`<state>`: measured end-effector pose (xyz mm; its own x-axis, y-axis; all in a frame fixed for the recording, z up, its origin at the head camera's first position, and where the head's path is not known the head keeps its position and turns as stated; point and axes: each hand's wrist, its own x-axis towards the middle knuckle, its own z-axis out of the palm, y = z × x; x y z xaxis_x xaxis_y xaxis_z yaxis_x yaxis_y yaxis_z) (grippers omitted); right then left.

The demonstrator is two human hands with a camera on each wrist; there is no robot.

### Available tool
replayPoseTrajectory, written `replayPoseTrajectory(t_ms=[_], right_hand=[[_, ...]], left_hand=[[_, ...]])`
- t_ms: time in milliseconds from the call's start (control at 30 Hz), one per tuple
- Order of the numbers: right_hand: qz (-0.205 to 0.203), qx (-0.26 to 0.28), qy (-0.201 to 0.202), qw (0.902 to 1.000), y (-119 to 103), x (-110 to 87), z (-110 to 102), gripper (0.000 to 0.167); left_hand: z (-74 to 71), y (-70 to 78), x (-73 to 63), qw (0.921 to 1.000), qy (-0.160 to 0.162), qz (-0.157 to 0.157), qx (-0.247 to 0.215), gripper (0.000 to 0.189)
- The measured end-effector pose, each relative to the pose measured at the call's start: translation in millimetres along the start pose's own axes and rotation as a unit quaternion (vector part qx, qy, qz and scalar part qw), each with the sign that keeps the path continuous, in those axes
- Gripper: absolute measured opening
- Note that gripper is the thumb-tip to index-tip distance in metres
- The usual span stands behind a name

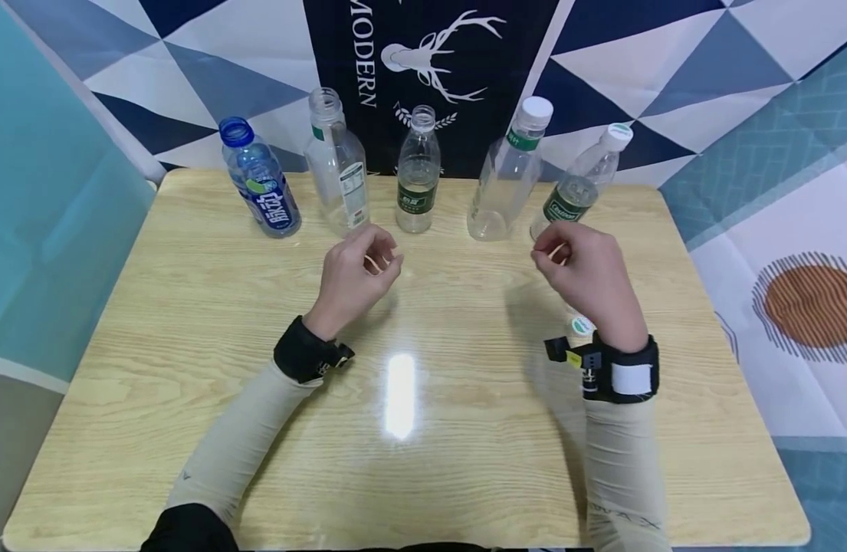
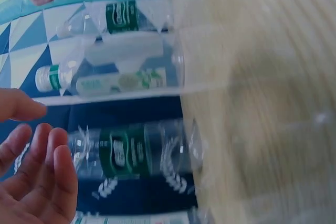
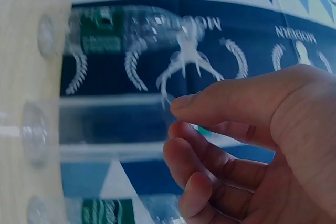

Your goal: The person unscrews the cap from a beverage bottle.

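Observation:
My left hand hovers in front of a tall clear bottle whose mouth is uncapped. Its fingers are loosely bent, with a gap to the thumb and nothing held. Beside that stands a smaller clear bottle with a green label and no cap. My right hand is near a green-labelled bottle with a white cap, covering part of its base. In the right wrist view the right fingers curl loosely below the thumb, holding nothing visible. A tall white-capped bottle stands between the hands, further back.
A blue bottle stands at the row's left end. On the wooden table a white and green cap lies by my right wrist. A patterned cloth hangs behind the bottles.

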<state>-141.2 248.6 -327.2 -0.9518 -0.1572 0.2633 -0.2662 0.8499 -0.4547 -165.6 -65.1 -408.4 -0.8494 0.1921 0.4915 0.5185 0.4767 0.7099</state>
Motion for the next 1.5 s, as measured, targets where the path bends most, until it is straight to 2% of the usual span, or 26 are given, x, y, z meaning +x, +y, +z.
replayPoseTrajectory(t_ms=[100,200,267,333,433,500,633,700,800,967,1133,1233,1367,1500], right_hand=[[0.019,-0.001,0.01,0.9998,3,-1.0,-10,0.006],[0.026,0.002,0.019,0.9995,5,-0.2,-14,0.006],[0.023,0.006,0.02,0.9995,6,0.8,-14,0.006],[0.02,0.009,0.02,0.9996,8,1.1,-13,0.007],[0.02,0.011,0.023,0.9995,10,-0.1,-12,0.007],[0.022,0.01,0.028,0.9993,11,-1.5,-13,0.006],[0.028,0.015,0.039,0.9988,12,-3.9,-16,0.006],[0.03,0.018,0.041,0.9985,12,-4.2,-16,0.006],[0.03,0.022,0.046,0.9983,12,-3.5,-17,0.006],[0.02,0.025,0.05,0.9982,10,-2.7,-16,0.006],[0.022,0.026,0.049,0.9982,10,-3.5,-18,0.007],[0.025,0.024,0.052,0.9981,10,-4.5,-19,0.006],[0.022,0.02,0.052,0.9982,13,-5.8,-21,0.006],[0.024,0.016,0.054,0.9981,17,-8.1,-21,0.006]], left_hand=[[9.6,7.6,2.9,0.995,-0.046,-0.032,-0.082,0.038],[24.5,15.8,9.4,0.9802,-0.087,-0.067,-0.165,0.066],[40.8,19.0,14.9,0.9716,-0.091,-0.083,-0.202,0.084],[61.4,20.6,21.0,0.9672,-0.086,-0.093,-0.22,0.1],[94.8,20.6,34.6,0.9698,-0.062,-0.095,-0.216,0.115],[113.3,20.6,48.4,0.9746,-0.043,-0.091,-0.2,0.12],[137.6,19.1,82.1,0.9827,0.004,-0.091,-0.161,0.125],[144.7,17.7,97.3,0.9838,0.015,-0.1,-0.148,0.128],[152.6,15.1,115.6,0.9849,0.01,-0.114,-0.13,0.131],[162.5,8.4,133.0,0.9852,-0.016,-0.126,-0.115,0.131],[168.3,6.0,137.4,0.9826,-0.013,-0.144,-0.117,0.132],[170.7,8.0,138.3,0.9832,-0.007,-0.142,-0.115,0.128],[173.3,12.8,136.7,0.9878,-0.007,-0.122,-0.096,0.12],[174.9,21.8,129.7,0.9919,-0.02,-0.094,-0.083,0.116]])
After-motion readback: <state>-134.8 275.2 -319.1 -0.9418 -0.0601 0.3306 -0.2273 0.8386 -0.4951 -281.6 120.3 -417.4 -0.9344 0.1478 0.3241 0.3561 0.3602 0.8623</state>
